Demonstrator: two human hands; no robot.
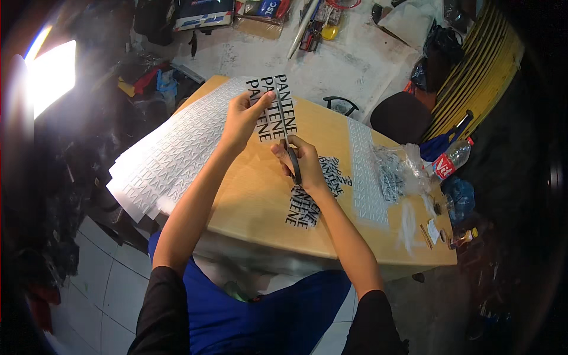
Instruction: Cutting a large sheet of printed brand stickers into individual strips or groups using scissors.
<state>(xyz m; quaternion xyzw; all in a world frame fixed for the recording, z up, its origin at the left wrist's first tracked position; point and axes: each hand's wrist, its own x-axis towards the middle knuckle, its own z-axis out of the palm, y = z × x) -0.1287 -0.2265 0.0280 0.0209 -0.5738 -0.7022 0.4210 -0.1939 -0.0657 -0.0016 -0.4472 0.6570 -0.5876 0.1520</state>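
My left hand pinches a clear sheet with rows of black Pantene lettering, thumb on top. In my right hand is a pair of scissors with dark handles. The blades lie along the gap between two rows of the lettering; whether they are parted is hard to tell. Below and beside my right wrist lies a loose pile of cut lettering strips on the wooden tabletop. Large sheets of pale raised lettering are stacked under and beyond my left forearm.
At the right lie a narrow lettered sheet, a clear plastic bag and a plastic bottle with a red label. A small bottle with a yellow cap stands near the right corner. A dark round stool seat is past the far edge.
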